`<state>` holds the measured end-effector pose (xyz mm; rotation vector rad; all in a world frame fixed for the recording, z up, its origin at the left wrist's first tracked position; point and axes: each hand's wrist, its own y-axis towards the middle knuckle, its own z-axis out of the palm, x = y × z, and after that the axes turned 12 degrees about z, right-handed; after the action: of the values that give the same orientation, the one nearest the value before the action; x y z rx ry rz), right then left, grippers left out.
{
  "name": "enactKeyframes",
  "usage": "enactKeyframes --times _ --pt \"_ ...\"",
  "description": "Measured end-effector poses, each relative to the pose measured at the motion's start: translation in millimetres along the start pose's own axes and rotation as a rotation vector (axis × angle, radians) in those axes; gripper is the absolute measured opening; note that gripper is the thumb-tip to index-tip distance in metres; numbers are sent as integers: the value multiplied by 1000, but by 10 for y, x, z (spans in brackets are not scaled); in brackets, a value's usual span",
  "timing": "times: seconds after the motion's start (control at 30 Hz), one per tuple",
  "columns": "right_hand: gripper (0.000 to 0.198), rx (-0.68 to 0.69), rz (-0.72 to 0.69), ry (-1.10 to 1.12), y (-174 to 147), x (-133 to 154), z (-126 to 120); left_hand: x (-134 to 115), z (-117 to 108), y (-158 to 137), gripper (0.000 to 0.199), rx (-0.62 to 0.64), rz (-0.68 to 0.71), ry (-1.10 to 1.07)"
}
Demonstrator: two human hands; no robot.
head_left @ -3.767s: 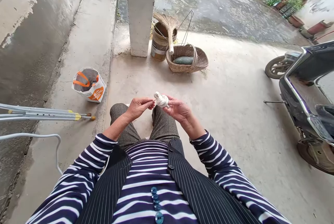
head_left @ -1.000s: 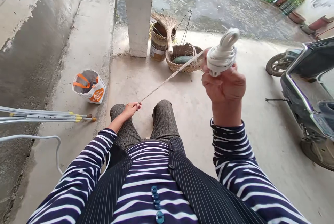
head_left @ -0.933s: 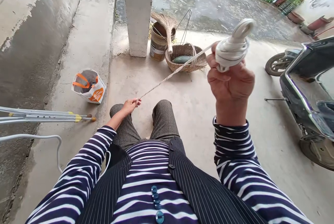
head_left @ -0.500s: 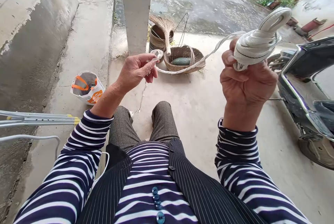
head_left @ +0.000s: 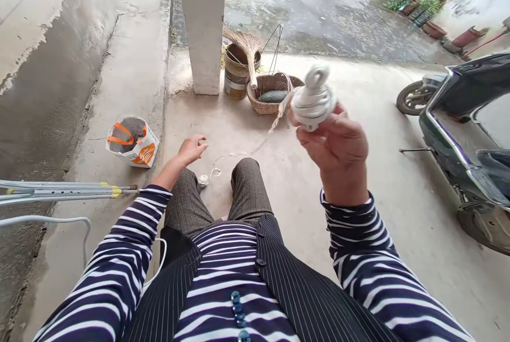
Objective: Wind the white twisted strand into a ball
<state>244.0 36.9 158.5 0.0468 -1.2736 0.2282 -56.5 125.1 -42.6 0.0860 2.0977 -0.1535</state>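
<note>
Up high in the right hand (head_left: 338, 137), gripping a white cord bundle (head_left: 313, 100) around its lower end: closed grip, thick looped top pointing upward, well above the floor (head_left: 358, 172). Across to the left hand (head_left: 193, 150) now: half-open grip, fingers loosely curled, nothing visible inside. Dangling from the bundle, a loose strand (head_left: 277, 119), twisted, leading down toward a small white clump (head_left: 203, 180) just beside the left knee (head_left: 183, 193). Watch that slack! Likely to kink or knot from so much twist and no visible tension. Possible snag underfoot, too, or unwinding turns after any slackening of the right grip.

Now for lettering. On the ledge (head_left: 135, 66), close to its right edge, a bag (head_left: 143, 155) with pale script on orange: too stylised to read surely. Near the floor's far edge, next to a basket (head_left: 264, 104), a bucket (head_left: 236, 72) with a label (head_left: 235, 88), print too small to make out.
</note>
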Motion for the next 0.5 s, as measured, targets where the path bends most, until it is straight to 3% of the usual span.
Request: enactKeyframes --times 0.17,0.23,0.37,0.5 --pt "61 152 210 29 209 -413 175 -619 308 -263 46 71 379 -547" --pt "63 191 276 58 255 -522 245 -888 352 -338 49 106 469 -693" --pt "64 222 308 110 275 -593 342 -1169 354 -453 47 53 527 -738" --pt "65 195 308 107 280 -585 305 -1102 335 -517 48 70 554 -650"
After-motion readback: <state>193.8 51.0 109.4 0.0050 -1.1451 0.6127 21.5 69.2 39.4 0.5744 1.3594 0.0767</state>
